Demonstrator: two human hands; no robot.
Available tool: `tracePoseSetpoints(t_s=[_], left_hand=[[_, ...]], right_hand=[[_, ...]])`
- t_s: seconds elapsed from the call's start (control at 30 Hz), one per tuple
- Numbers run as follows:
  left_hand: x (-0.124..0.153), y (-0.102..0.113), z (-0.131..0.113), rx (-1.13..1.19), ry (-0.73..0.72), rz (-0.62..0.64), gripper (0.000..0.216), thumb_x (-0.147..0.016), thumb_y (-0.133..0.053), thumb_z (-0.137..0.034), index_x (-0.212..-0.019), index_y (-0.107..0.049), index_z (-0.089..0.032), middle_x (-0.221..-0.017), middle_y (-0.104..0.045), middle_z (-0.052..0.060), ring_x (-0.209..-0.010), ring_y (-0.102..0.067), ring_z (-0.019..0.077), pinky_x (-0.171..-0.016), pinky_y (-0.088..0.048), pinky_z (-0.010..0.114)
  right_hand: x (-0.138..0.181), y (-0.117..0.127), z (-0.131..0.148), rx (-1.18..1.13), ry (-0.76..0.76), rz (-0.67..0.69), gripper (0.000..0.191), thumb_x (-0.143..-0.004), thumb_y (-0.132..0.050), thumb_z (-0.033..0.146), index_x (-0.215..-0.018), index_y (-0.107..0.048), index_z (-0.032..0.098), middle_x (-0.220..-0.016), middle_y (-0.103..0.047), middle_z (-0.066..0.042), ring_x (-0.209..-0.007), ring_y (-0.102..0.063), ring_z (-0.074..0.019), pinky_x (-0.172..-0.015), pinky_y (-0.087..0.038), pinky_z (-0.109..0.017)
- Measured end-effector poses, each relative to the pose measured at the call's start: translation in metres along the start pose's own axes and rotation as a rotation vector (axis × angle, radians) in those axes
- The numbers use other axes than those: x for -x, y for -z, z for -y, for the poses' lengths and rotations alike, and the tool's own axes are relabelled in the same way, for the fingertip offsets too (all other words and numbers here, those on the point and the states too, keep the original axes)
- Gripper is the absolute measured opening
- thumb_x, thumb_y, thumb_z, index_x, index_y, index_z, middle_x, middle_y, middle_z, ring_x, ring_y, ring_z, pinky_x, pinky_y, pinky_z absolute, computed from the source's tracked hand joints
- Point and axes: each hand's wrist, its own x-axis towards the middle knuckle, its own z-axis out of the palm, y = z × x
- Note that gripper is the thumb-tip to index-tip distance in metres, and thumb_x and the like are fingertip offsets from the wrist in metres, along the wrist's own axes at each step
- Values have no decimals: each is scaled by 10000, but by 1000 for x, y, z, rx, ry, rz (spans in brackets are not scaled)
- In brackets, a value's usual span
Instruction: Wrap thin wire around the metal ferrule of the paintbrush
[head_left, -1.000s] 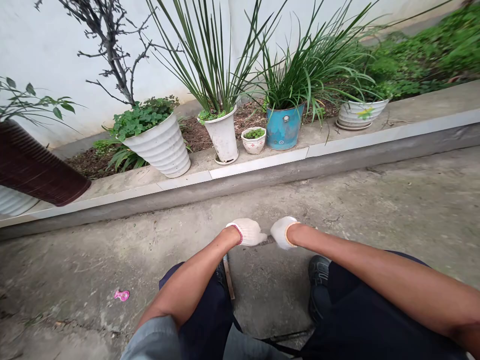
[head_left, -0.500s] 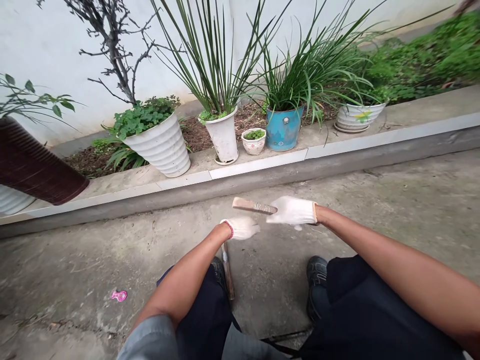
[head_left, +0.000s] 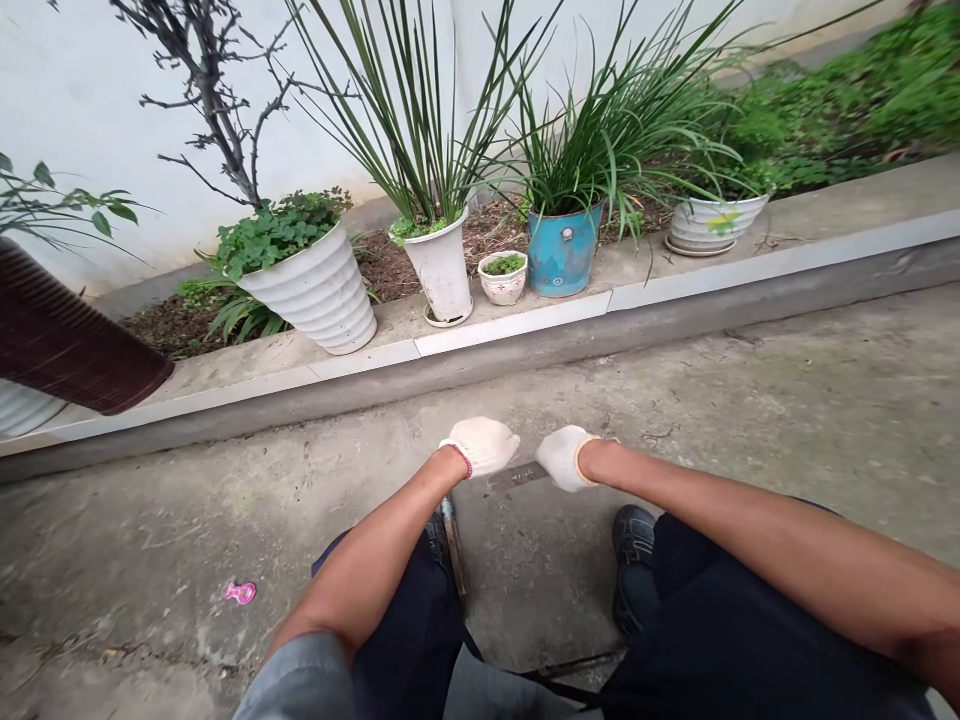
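My right hand (head_left: 568, 458), in a white knit glove, is closed around one end of a short flat piece of wood (head_left: 516, 477). Pale wire-like turns show on the wood, which points left and lies in shade. Just to its left, my left hand (head_left: 481, 446), also gloved, has its fingers curled together above the wood's free end. Whatever those fingers pinch is too small to make out. Below my left wrist, a tool with a wooden handle (head_left: 457, 562) and a metal part lies on the concrete, its upper end hidden by the wrist.
A raised planter ledge (head_left: 517, 322) crosses ahead. On it stand a white ribbed pot (head_left: 319, 295), a tall white pot (head_left: 442, 270), a small bowl pot (head_left: 504, 286) and a blue bucket (head_left: 562, 255). A pink scrap (head_left: 241, 592) lies on the concrete at left.
My right hand has turned over and come down, bringing the wood lower and beneath my left hand's level. My left hand has risen slightly and its fingers have curled in.
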Motion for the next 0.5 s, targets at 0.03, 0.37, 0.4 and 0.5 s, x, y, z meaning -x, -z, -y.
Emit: tracePoseSetpoints(t_s=[0.03,0.37,0.4,0.5], left_hand=[[2,0,-5,-2,-3,-13,564,-1001,-261,-468,-952,-746,-183,-1025,-731,149,-981,-682,273,-826,-504,340],[9,-6,-19,77,-75,-4,582,-998,-232,-505,-958,-712,-178,-980,-728,140,-925,-683,268,-778,-503,332],[7,-7,-16,88,-95,7,566,-997,-239,-495,-960,-704,-176,-985,-727,138,-913,-683,266,-769,-500,329],[3,-8,-5,118,-157,67,512,-993,-261,-435,-956,-696,-167,-1006,-724,136,-884,-675,251,-768,-489,319]], right_hand=[[-3,3,-7,13,-29,-7,390,-574,-658,233,-912,-764,69,-935,-719,-241,-914,-683,-369,-724,-494,-396],[20,49,-63,-159,-273,-329,471,-789,-518,520,-986,-720,143,-904,-710,-175,-778,-657,-256,-626,-411,-305],[25,52,-63,-177,-270,-370,478,-796,-507,547,-955,-711,146,-874,-704,-160,-751,-641,-237,-613,-395,-296],[38,58,-56,-280,-193,-458,471,-811,-482,598,-849,-670,168,-729,-654,-74,-638,-561,-171,-557,-342,-269]])
